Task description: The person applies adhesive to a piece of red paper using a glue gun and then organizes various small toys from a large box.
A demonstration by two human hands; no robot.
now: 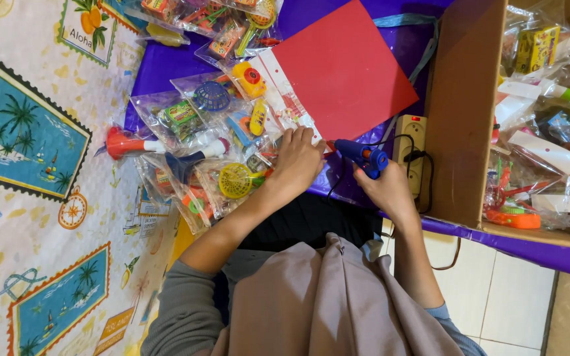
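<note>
My right hand (386, 189) grips a blue glue gun (362, 156), its nozzle pointing left at the lower corner of a red card sheet (344, 69). My left hand (296, 160) presses flat on a clear plastic bag of toys (252, 142) beside that card's white printed edge. The card lies tilted on a purple cloth (159, 66).
Several clear bags of small colourful toys (186, 132) spread to the left, over a patterned mat (28, 165). A power strip (414, 142) with a black cord sits by a cardboard box (460, 112) filled with more packed toys. Tiled floor (496, 296) shows at lower right.
</note>
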